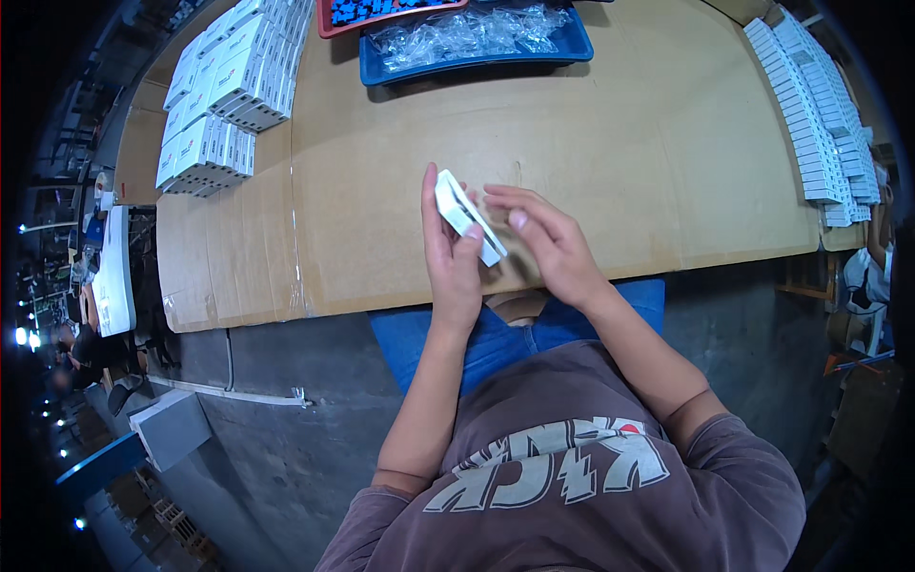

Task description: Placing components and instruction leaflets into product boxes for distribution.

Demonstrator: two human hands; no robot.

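Above the near edge of the cardboard-covered table [400, 153], my left hand [450, 267] grips a small white box [459, 215]. The box is tilted, and a dark gap runs along its side; whether anything lies inside cannot be made out. My left thumb presses on the box near its lower end, with the fingers along its far side. Just to the right of the box, my right hand [558, 243] is held with fingers stretched out and apart from it, nothing in them.
Stacks of white boxes [224, 81] stand at the table's left, and more piled boxes [805, 114] at its right. A blue tray [477, 65] of clear plastic pieces sits at the far side, beside a red tray [343, 29] of small blue parts. A grey block [172, 429] is at lower left.
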